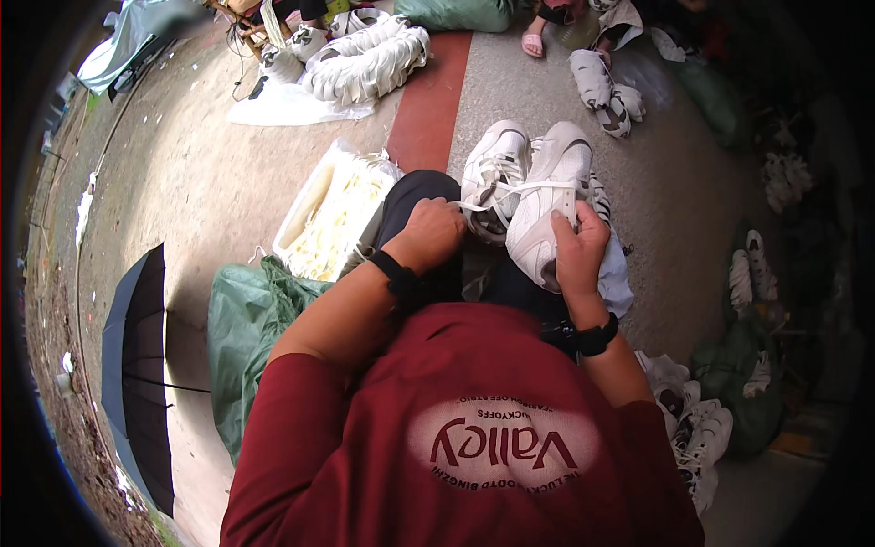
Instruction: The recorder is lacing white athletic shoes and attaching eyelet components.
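In front of my knees I hold a white sneaker (551, 196) with its toe pointing away from me. My right hand (582, 244) is closed on its right side, the thumb lying along the row of eyelets. My left hand (432, 233) is a closed pinch on the end of a white shoelace (469, 206), stretched leftward from the shoes. A second white sneaker (497, 169), with lace across its front, sits just left of the first. Part of a dark-striped shoe (598, 196) shows behind on the right.
Left of my knee stands a white tub (301, 201) full of pale laces, beside a green sack (251, 319). An open dark umbrella (141, 383) lies farther left. Bundled white shoes (369, 68) lie ahead; more sneakers (697, 428) are piled at right. Another person's foot (533, 44) shows ahead.
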`<state>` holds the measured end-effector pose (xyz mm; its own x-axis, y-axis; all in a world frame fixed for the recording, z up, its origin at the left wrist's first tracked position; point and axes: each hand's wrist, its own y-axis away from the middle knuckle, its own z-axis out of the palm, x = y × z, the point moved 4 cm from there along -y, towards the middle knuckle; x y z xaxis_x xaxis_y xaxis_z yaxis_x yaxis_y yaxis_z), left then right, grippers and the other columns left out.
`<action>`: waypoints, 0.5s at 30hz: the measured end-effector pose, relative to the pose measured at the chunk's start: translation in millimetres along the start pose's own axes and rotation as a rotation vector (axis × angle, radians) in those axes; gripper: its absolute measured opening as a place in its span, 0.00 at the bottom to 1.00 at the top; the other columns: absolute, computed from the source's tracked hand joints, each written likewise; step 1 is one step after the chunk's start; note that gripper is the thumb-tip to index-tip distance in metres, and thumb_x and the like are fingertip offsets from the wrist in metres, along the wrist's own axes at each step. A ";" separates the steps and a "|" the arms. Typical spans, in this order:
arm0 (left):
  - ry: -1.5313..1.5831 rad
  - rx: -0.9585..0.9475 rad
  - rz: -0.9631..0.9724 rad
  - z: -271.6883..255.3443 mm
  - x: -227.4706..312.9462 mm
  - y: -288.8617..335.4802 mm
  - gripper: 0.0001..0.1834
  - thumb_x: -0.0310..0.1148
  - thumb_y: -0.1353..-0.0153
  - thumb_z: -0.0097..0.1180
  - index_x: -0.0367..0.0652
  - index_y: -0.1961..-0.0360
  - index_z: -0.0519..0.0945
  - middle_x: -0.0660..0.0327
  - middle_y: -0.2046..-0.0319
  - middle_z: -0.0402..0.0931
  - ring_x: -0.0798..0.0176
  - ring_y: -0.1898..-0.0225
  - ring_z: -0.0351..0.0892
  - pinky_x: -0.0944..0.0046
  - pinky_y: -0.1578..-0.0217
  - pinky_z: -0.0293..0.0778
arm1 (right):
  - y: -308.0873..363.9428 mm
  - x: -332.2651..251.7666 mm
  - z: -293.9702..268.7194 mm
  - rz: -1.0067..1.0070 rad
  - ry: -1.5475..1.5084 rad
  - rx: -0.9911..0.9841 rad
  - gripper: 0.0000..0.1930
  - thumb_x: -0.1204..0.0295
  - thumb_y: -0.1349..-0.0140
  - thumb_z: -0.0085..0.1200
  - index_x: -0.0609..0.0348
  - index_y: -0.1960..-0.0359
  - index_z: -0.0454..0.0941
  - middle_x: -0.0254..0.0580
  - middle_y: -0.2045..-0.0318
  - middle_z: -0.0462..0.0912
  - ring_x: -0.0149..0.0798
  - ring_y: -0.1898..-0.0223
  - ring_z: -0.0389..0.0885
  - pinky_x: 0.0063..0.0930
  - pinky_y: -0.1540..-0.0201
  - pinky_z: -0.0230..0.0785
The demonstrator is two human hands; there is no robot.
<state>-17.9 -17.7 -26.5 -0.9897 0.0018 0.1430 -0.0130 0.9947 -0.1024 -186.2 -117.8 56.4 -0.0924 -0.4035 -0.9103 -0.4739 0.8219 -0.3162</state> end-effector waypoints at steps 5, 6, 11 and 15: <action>0.017 -0.029 -0.033 -10.9 -6.6 20.4 0.04 0.31 0.51 0.51 0.44 0.79 0.76 0.58 0.74 0.75 0.55 0.68 0.75 0.60 0.67 0.71 | -39.0 -0.8 33.2 -0.004 0.073 0.022 0.06 0.77 0.54 0.50 0.69 0.78 0.72 0.53 0.81 0.75 0.45 0.78 0.74 0.35 0.71 0.65; 0.110 -0.007 -0.076 -20.0 -9.6 26.9 0.03 0.30 0.52 0.53 0.43 0.77 0.76 0.57 0.74 0.75 0.53 0.68 0.76 0.60 0.67 0.71 | -44.2 13.5 45.3 0.012 0.064 0.039 0.07 0.76 0.56 0.50 0.70 0.78 0.72 0.56 0.81 0.75 0.50 0.77 0.75 0.38 0.70 0.66; 0.789 0.035 -0.401 -41.3 -52.3 76.3 0.08 0.31 0.48 0.58 0.38 0.76 0.75 0.63 0.78 0.72 0.62 0.72 0.74 0.66 0.69 0.69 | -55.2 60.7 84.1 0.004 0.390 -0.003 0.07 0.76 0.58 0.47 0.72 0.82 0.70 0.65 0.80 0.73 0.61 0.75 0.74 0.45 0.69 0.64; 1.565 0.309 -0.563 -53.8 -88.2 130.8 0.06 0.30 0.45 0.57 0.42 0.75 0.74 0.70 0.76 0.68 0.73 0.74 0.65 0.74 0.69 0.63 | -53.7 68.8 89.6 0.149 0.333 -0.075 0.07 0.77 0.58 0.47 0.73 0.82 0.70 0.65 0.79 0.74 0.61 0.73 0.74 0.45 0.68 0.64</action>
<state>75.4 117.8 0.5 0.2246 -0.0384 0.9737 -0.5020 0.8519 0.1494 -88.6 -153.6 -13.2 -0.4396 -0.4004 -0.8040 -0.4957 0.8546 -0.1545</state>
